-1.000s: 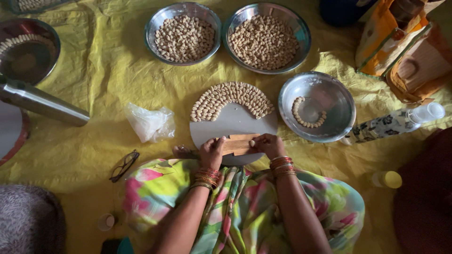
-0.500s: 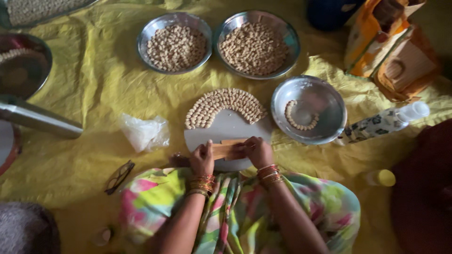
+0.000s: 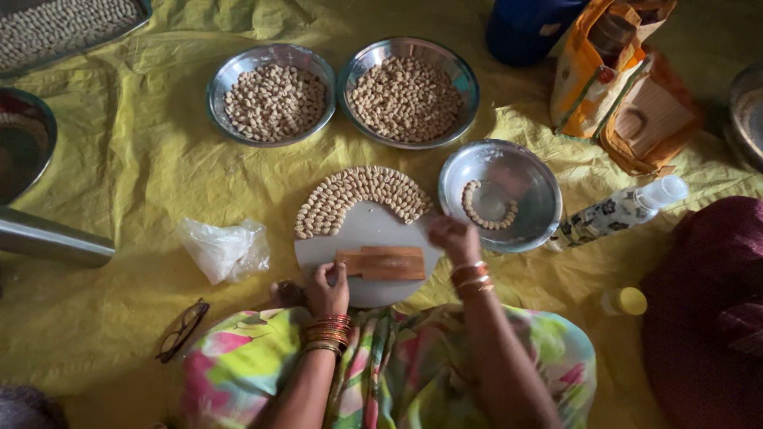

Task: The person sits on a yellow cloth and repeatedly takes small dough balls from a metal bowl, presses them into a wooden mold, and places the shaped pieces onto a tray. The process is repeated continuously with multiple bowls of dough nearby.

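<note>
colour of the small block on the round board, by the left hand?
Reddish-brown wood tone; the block lies on the pale grey round board, seen in the head view.

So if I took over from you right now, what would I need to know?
Left hand rests on the near edge of the round grey board, touching the flat wooden block. Right hand hovers at the board's right edge, fingers curled; I cannot tell if it holds anything.
Done: pale nuts arranged in an arch along the board's far rim; a small curved row in the nearby steel bowl.
Left: two steel bowls of loose nuts beyond.
</note>
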